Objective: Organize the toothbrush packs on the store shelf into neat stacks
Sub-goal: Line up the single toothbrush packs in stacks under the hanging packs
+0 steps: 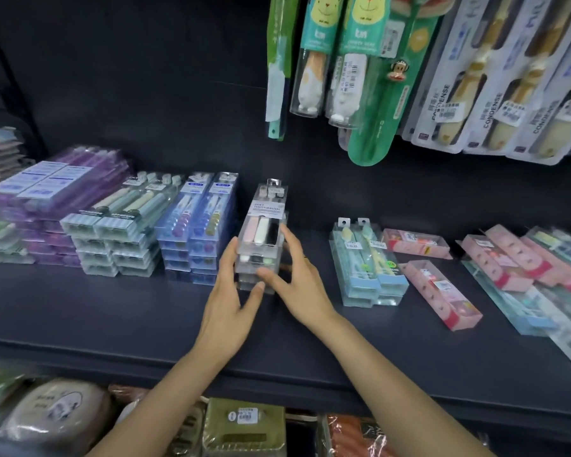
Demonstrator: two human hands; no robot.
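Clear plastic toothbrush packs (261,239) sit stacked mid-shelf, and I judge I'm squaring this pile. My left hand (226,308) and right hand (297,285) bracket it, fingers (228,258) straight against its sides, gripping nothing. Next: the scattered pink packs (440,293), well apart rightward.

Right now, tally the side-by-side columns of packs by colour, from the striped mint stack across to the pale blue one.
Mint stack: 2
Blue stack: 2
Clear stack: 1
Pale blue stack: 2
Total: 7 columns
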